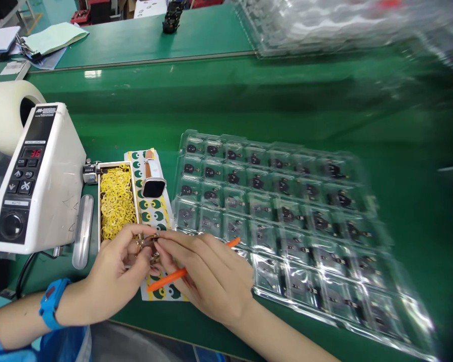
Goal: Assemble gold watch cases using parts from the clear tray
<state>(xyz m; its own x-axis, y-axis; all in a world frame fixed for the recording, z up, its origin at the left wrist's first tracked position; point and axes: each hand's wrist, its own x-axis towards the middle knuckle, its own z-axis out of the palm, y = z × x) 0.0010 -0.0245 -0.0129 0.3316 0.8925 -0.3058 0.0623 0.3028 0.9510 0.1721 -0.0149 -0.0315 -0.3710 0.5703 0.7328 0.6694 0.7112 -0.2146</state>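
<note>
My left hand [117, 274] is closed on a small metallic part [147, 243], mostly covered by fingers. My right hand [213, 276] pinches at the same part. An orange stick-like tool [166, 279] also passes through the right hand, one end showing below the fingers and the other beyond the knuckles. Beneath the hands lies a sheet of green and yellow ring-shaped stickers [158, 216]. A white box [99, 201] of thin yellow rings [117, 201] stands just beyond the left hand. To the right, a clear compartment tray [272, 201] carries many small black parts [257, 181].
A white tape dispenser [56, 191] with a red display stands at left, beside a clear oblong plastic piece [83, 231] and a small counter [90, 172]. A smartwatch [153, 187] rests on the sticker sheet. Stacked clear trays [324, 25] and papers [55, 37] occupy the back.
</note>
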